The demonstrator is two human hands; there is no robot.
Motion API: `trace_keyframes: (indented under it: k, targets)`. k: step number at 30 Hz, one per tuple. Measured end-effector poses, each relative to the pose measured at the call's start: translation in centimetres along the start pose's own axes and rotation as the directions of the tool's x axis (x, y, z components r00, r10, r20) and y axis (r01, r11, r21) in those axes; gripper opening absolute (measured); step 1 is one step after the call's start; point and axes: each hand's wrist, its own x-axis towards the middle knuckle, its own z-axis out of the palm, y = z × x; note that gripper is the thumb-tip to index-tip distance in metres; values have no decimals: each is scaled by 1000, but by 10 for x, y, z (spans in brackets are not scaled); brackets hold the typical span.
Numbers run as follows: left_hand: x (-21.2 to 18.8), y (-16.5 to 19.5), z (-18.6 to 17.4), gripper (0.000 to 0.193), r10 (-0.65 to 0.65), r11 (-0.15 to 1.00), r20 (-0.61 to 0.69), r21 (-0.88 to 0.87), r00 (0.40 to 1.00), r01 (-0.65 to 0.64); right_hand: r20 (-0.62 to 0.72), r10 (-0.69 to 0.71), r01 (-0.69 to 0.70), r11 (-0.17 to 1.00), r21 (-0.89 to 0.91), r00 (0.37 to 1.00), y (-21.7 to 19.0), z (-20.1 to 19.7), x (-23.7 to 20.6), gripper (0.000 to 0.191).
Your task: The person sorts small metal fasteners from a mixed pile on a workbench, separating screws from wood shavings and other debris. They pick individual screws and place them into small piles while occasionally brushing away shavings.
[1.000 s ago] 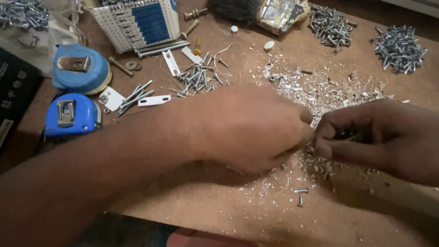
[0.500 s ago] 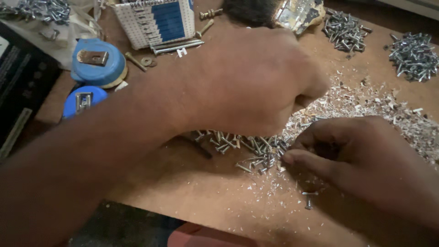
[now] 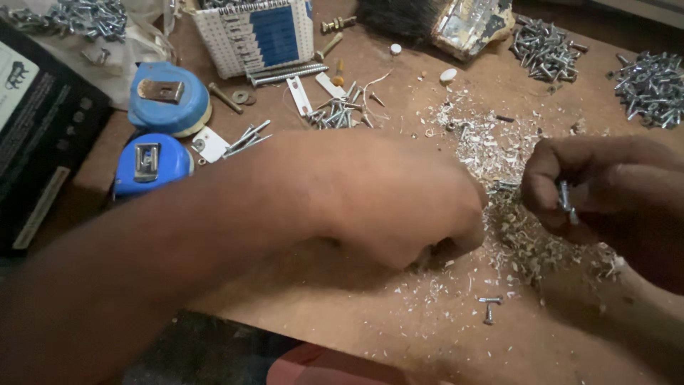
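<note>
Item: sorting of loose fasteners on a brown wooden surface, seen from above. Left hand, centre of frame: closed into a loose fist, knuckles up, resting in the litter of pale shavings; whether it encloses anything cannot be told, since the palm faces down. Right hand, right of frame: fingers pinched shut on a few silver screws, held just above the surface and apart from the left hand. Sorted stock, judged as work done: two separate heaps of screws at the upper right, one near the top edge and one at the far right, with a third heap on a pale sheet at the upper left. Unsorted remainder, judged as work left: the spread of shavings and debris between and below the hands, two stray screws at lower centre, and a small scatter of nails and flat metal plates at upper centre. Other items: two blue tape measures at left, one above the other; a white perforated box with blue panel at top; a dark brush head beside it; a black carton at far left. Progress: seemingly part-way, with loose pieces yet to gather.
</note>
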Motion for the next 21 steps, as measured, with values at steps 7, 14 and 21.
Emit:
trace_keyframes:
  k: [7,14,21]
  targets:
    - [6,-6,-4,16,29,997,-64,-75,998,-33,-86,161,-168,982,-88,983,20,0,5,28]
    - [4,-16,-8,22,24,999,-237,-31,971,-32,-200,195,-261,884,-389,960,-5,28,-2,26]
    - [1,-32,-10,27,39,998,-428,55,903,-18,-147,213,-258,820,-510,966,-64,98,-22,18]
